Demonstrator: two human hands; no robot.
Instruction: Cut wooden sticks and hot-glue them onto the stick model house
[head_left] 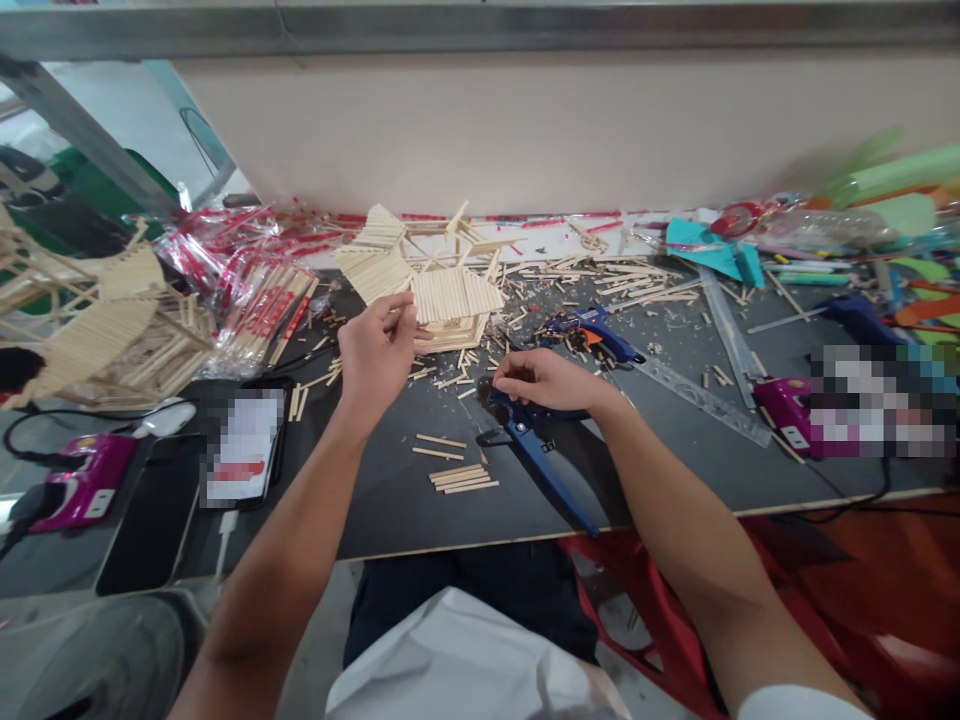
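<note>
Left hand [379,350] at stick roof [457,296] edge | right hand [551,382] over cutter [541,462] by table [397,520] edge | grips: cannot tell

Looks like a craft workshop, judging by the dark worktable [390,515] strewn with stick offcuts [637,269], a slatted wooden model [456,296] in the middle, blue cutters [541,460] nearer, a glue gun [613,336] farther right, bagged sticks [259,310] on the left

soft, fairly even light; the pale panel [525,130] behind the middle stick model [457,295] shades gently. left of the model, plastic wrapping [225,240] glints; nearer, a phone screen [244,440] is pixelated. well outward, arms and objects stretch.
</note>
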